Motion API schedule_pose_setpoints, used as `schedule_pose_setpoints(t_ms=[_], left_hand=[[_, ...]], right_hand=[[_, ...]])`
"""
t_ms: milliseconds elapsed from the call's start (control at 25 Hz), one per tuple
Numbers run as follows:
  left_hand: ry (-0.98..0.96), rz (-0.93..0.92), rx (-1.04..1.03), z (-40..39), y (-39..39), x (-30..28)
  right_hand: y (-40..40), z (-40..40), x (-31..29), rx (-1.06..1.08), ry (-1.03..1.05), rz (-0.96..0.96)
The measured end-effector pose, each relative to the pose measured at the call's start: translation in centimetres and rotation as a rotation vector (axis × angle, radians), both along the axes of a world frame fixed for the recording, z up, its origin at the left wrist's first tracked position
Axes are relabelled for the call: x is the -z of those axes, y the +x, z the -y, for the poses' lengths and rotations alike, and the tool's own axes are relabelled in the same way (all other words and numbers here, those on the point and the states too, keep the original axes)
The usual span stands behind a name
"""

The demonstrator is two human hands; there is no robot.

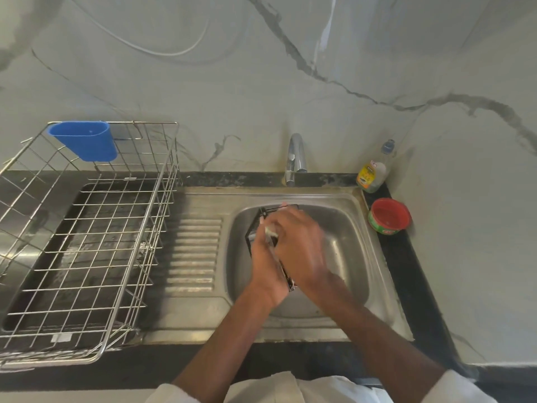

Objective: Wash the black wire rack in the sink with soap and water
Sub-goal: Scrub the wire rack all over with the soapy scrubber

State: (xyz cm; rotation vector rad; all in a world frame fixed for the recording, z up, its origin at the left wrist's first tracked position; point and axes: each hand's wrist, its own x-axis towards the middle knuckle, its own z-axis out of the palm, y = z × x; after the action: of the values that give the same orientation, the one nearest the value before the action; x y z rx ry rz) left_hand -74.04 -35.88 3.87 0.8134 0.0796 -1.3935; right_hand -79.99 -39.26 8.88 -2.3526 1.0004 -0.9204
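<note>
rack: black wire rack point(255, 225) held on edge over the sink point(357, 257) basin, tilted, mostly hidden behind both hands; only its far corner and a bit of lower edge show
left hand: left hand point(263, 266) wrapped round the rack's near-left side, fingers curled on the wire, holding it up
right hand: right hand point(299, 245) laid over the rack face, motion-blurred; pale scrub pad point(271, 230) peeks out at the fingertips; looks pinched against the wire, but grip hard to read through blur
tap: faucet point(295, 158) above the basin, no water stream visible
soap: dish-soap bottle point(374, 170) and red-lidded tub point(389, 216) on the counter, right of the sink, well apart from the hands
drainer: steel dish basket point(87, 242) with blue cup point(84, 139) on the left counter
step: scrubbing stage, my guess; rinse not yet done
risk 1: soapy wire slips from the left grip, rack drops and clatters in the basin
risk 2: fingers snag between wires during fast strokes
risk 3: pad escapes, slides toward the drain
risk 4: hidden side stays unscrubbed unless rack gets turned
risk 5: tap off, suds stay on
</note>
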Motion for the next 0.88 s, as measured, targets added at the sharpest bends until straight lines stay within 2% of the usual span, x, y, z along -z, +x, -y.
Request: schedule_pose_setpoints(t_ms=[200, 400, 480, 680, 800, 880], left_hand=[[-0.013, 0.243, 0.165, -0.2, 0.1, -0.8], [-0.038, 0.245, 0.096, 0.3, 0.7, -0.7], [-0.051, 0.221, 0.062, 0.3, 1.0, -0.3], [-0.034, 0.284, 0.123, -0.1, 0.2, -0.7], [-0.015, 0.317, 0.147, -0.2, 0.1, -0.6], [-0.007, 0.332, 0.147, -0.2, 0.0, -0.8]], right_hand=[[1.2, 6.4, -2.5, 0.119, 0.131, -0.022], [2.2, 4.0, -2.5, 0.096, 0.18, 0.026], [1.8, 4.7, -2.3, 0.156, 0.202, -0.004], [0.7, 4.7, -2.8, 0.143, 0.26, -0.028], [0.5, 5.8, -2.8, 0.231, 0.285, -0.008], [0.8, 5.6, -2.8, 0.122, 0.307, -0.023]])
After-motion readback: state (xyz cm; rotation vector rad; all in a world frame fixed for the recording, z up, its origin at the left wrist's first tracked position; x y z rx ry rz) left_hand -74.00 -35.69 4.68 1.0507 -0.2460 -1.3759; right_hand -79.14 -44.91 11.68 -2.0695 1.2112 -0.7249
